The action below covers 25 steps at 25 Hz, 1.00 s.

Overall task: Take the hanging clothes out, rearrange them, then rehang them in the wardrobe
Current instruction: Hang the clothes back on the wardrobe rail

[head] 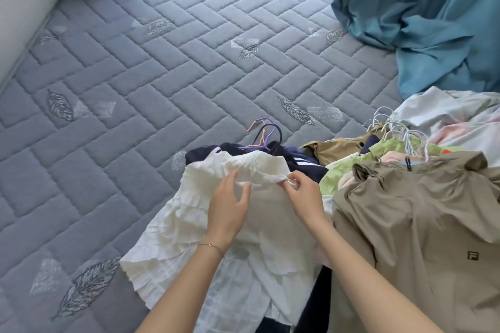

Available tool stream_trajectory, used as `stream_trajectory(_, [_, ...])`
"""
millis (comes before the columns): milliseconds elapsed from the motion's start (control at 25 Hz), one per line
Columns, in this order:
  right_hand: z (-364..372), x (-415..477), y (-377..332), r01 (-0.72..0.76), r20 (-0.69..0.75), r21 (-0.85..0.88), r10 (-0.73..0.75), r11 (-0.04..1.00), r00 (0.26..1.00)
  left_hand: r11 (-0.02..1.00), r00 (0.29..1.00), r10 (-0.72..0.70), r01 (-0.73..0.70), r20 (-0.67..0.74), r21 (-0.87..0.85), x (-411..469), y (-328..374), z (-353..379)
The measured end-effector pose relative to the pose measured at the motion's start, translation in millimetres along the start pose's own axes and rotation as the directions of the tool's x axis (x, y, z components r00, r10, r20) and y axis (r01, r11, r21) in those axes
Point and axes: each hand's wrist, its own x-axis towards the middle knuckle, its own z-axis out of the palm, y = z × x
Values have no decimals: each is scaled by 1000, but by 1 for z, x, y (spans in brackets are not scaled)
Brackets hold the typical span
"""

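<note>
head view: i judge the step in hand to be straightening the white garment (173, 213) so it can take a hanger. to do it well i'd draw the gathered top edge flat and even from both sides, and lift it clear of the navy garment (297, 163) beneath so nothing drags along. the white garment lies at the near edge of the mattress (162, 62), right of the middle. the purple hangers (263, 135) poke out just beyond it, and the khaki jacket (405, 224) lies just beside it toward the near right corner. the left grip (227, 208) lies spread and flat on the cloth below the top edge, thumb out, pinching nothing. the right grip (303, 197) pinches a fold of that top edge between thumb and fingertips.
</note>
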Motion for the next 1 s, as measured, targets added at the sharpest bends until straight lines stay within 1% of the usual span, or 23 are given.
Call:
stream_trajectory(80, [-3, -16, -29, 29, -57, 109, -23, 994, 998, 989, 997, -83, 82, 1, -121, -6, 18, -10])
stream_trajectory(160, [-3, -30, -65, 52, -95, 195, -34, 979, 995, 956, 988, -151, 150, 12, -253, -5, 37, -24])
stream_trajectory(240, [1, -44, -101, 85, -89, 242, -66, 966, 994, 925, 982, -189, 176, -5, -336, -2, 57, -43])
stream_trajectory(320, [10, -60, -130, 104, -46, 308, -94, 946, 994, 906, 975, -214, 173, -64, -387, 3, 72, -66])
stream_trajectory(400, [20, -71, -144, 107, 19, 373, -123, 921, 992, 902, 967, -220, 152, -128, -403, 10, 75, -82])
stream_trajectory(480, [28, -73, -140, 83, 106, 389, -134, 917, 985, 918, 955, -234, 156, -182, -364, 17, 68, -89])
stream_trajectory(520, [29, -72, -133, 50, 133, 402, -113, 914, 985, 929, 948, -248, 176, -198, -324, 19, 60, -90])
stream_trajectory(600, [25, -64, -116, -12, 107, 435, -38, 900, 994, 935, 935, -290, 231, -204, -270, 20, 40, -88])
stream_trajectory(640, [22, -57, -103, -26, 65, 422, -2, 906, 998, 931, 927, -317, 264, -201, -254, 19, 27, -84])
stream_trajectory(720, [13, -38, -77, -34, 9, 320, 33, 947, 999, 916, 911, -365, 315, -191, -248, 15, 1, -73])
stream_trajectory(840, [5, -5, -37, -58, 58, 103, 52, 993, 997, 915, 910, -365, 311, -197, -256, 9, -19, -56])
stream_trajectory(920, [7, 18, -11, -19, 111, -67, 26, 998, 993, 920, 918, -338, 278, -205, -275, 13, -23, -41])
stream_trajectory(1000, [11, 39, 12, 27, 139, -204, 2, 979, 990, 928, 932, -301, 238, -202, -286, 19, -28, -26])
